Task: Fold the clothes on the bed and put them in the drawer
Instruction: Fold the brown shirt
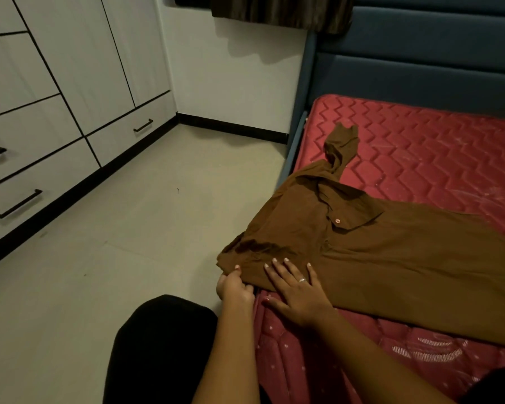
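Note:
A brown button-up shirt (pixel 376 252) lies spread across the red quilted mattress (pixel 420 158), collar up, one sleeve (pixel 340 150) trailing toward the headboard. My left hand (pixel 235 285) pinches the shirt's folded shoulder edge at the mattress side, where it overhangs slightly. My right hand (pixel 296 290) rests flat with fingers spread on the shirt's near edge, a ring on one finger. White drawers with black bar handles (pixel 18 204) line the wardrobe base at left, all closed.
A beige tiled floor (pixel 146 223) separates the bed from the wardrobe (pixel 70 68). A blue padded headboard (pixel 420 53) stands behind the mattress. My dark-clothed knee (pixel 164 345) is by the bed's side. A dark curtain (pixel 274 10) hangs at the top.

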Motion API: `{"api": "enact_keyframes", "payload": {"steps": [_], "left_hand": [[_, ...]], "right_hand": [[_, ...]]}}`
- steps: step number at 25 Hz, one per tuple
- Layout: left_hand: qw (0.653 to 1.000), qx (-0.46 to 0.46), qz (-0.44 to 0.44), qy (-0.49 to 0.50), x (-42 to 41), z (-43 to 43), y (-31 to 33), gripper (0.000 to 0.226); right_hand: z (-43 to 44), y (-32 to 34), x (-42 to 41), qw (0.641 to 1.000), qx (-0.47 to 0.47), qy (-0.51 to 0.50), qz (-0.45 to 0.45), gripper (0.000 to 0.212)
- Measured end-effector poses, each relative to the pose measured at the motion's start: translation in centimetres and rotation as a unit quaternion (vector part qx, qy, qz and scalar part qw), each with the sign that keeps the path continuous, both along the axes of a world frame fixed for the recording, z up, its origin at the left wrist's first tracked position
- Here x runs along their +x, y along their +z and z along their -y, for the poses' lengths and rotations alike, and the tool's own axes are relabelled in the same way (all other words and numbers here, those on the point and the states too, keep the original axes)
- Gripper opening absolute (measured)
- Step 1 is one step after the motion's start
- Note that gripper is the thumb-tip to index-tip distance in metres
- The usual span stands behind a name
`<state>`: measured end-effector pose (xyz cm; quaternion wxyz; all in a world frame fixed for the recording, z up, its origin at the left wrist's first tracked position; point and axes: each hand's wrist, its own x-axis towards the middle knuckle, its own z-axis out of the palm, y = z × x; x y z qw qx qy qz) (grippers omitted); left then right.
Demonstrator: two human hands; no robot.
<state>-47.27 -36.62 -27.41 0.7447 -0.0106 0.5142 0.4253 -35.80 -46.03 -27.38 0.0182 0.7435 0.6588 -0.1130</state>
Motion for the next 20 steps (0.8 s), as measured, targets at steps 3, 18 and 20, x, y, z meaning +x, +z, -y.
{"api": "enact_keyframes", "payload": {"steps": [3,18,20], "left_hand": [[0.995,-0.021,0.004,0.097,-0.3,-1.2,-0.1,0.031],[0.672,0.453,-0.418,-0.410,2.5,-0.4,8.1,0.012],[0.632,0.450,-0.426,-0.465,4.2,-0.1,7.1,0.013]], "right_hand": [[-0.2,-0.3,0.0,1.000,-0.015,0.000,-0.004,0.092],[-2.3,2.7,3.6,0.990,0.017,-0.033,-0.133,0.042],[-3.4,3.4,6.5,0.985,0.084,-0.074,-0.134,0.032]]}}
